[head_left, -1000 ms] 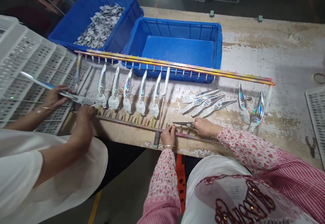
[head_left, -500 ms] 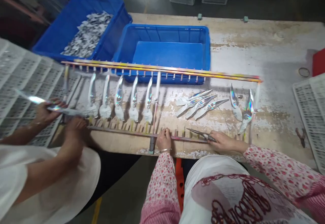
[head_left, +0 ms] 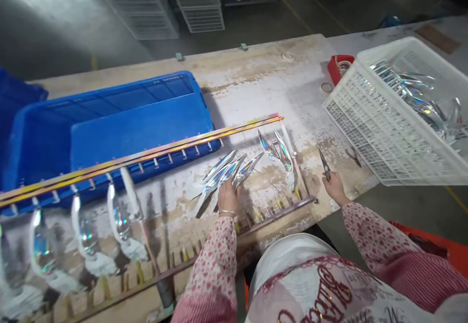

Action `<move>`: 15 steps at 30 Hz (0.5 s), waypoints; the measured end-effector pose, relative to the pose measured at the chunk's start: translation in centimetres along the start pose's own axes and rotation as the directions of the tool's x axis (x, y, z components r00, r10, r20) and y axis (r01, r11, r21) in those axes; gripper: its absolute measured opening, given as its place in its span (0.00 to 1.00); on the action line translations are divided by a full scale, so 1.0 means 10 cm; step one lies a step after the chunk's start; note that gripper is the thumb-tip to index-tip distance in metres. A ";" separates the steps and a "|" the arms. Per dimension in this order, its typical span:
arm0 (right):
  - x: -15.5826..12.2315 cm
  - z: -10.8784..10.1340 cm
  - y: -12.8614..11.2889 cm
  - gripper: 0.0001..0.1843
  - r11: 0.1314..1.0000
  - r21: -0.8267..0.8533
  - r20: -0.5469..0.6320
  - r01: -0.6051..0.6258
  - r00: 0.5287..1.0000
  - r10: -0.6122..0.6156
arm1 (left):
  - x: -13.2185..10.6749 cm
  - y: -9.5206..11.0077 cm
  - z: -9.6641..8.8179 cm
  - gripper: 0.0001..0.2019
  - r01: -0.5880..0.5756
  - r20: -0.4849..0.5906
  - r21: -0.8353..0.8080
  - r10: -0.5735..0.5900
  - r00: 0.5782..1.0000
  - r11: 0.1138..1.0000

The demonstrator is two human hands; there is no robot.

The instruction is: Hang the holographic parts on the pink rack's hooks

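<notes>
My left hand (head_left: 227, 196) rests on a small pile of loose iridescent blade-shaped pieces (head_left: 223, 171) lying on the table, its fingers curled over them. My right hand (head_left: 333, 186) is closed round a pair of dark pliers (head_left: 324, 166), tips pointing away, just right of the rack's end. The rack has a rainbow-tinted top bar with hooks (head_left: 146, 154) and a lower bar with pegs (head_left: 278, 213). Two pieces (head_left: 280, 152) hang at its right end, and three more pieces (head_left: 119, 215) hang blurred at the left.
A blue bin (head_left: 109, 123) stands behind the rack. A white perforated crate (head_left: 373, 113) at the right holds several iridescent pieces. A second pair of pliers (head_left: 353, 155) lies by the crate. A red tape holder (head_left: 338, 65) sits further back. The table edge runs close to my body.
The view has swung right and the co-worker is out of sight. My left hand left the lower bar for the loose pieces. My right hand carried the pliers right, off the bar.
</notes>
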State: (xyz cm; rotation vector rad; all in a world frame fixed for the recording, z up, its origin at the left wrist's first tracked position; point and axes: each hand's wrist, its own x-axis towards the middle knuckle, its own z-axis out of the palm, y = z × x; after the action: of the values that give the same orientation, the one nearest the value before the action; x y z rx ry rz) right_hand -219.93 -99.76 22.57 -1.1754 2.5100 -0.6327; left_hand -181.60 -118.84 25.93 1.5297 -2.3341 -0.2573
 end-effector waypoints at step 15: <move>-0.51 0.28 -0.70 0.10 0.802 0.406 0.266 0.438 0.783 -0.562 | 0.92 1.14 0.48 0.28 0.271 0.182 -0.260 -0.229 0.956 0.927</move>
State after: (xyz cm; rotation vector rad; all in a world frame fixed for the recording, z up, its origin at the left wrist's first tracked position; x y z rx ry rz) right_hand -210.97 -100.49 24.09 -1.6690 1.6833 -0.8162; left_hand -196.43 -122.79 26.87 1.7073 -2.0873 -0.7594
